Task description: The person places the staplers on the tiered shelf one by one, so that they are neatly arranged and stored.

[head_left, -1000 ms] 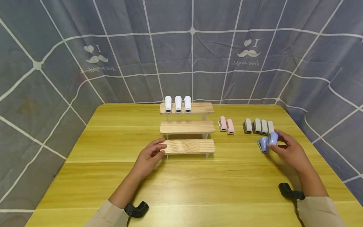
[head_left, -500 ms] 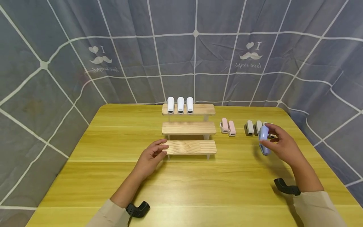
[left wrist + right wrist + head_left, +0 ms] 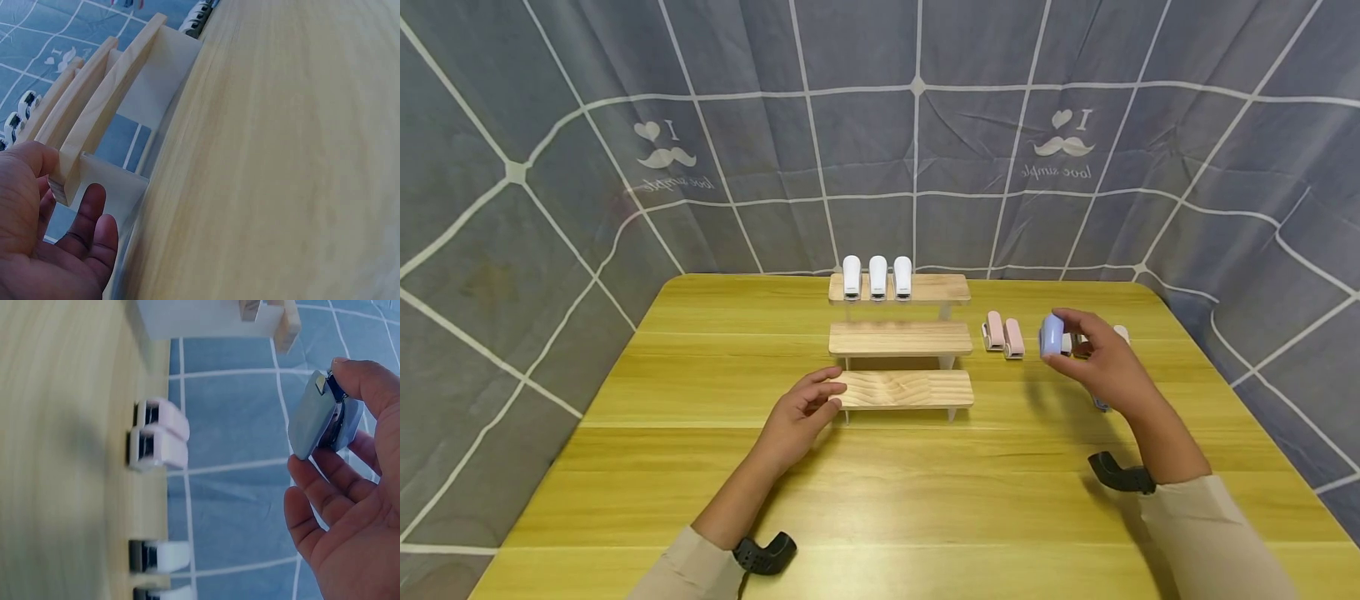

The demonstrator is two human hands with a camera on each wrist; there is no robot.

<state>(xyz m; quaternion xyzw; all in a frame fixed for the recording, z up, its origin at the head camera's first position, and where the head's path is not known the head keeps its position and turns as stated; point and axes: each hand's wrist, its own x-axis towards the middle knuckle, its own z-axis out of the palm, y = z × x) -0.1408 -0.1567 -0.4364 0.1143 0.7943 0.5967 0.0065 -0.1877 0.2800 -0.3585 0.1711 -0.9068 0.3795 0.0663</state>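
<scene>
My right hand (image 3: pixel 1105 354) pinches a blue mini stapler (image 3: pixel 1051 336) between thumb and fingers, raised above the table. In the right wrist view the stapler (image 3: pixel 312 415) is held tilted, thumb at its upper end. A second blue stapler (image 3: pixel 1101 404) lies mostly hidden behind the right wrist. At the stepped wooden stand, my left hand (image 3: pixel 797 417) grips the left end of the lowest shelf (image 3: pixel 902 389) with thumb and forefinger; its other fingers hang loose below, as the left wrist view shows. Three white staplers (image 3: pixel 877 278) stand on the top shelf (image 3: pixel 940 287).
Two pink staplers (image 3: pixel 1003 335) lie right of the stand. Several grey-white staplers (image 3: pixel 164 556) are partly covered by my right hand in the head view. The middle shelf (image 3: pixel 898 339) is bare wood. A grey curtain (image 3: pixel 865 150) hangs behind the table (image 3: pixel 925 500).
My right hand has lifted one blue stapler from beside the other and carried it left, towards the pink staplers. My left hand stays at the shelf end.
</scene>
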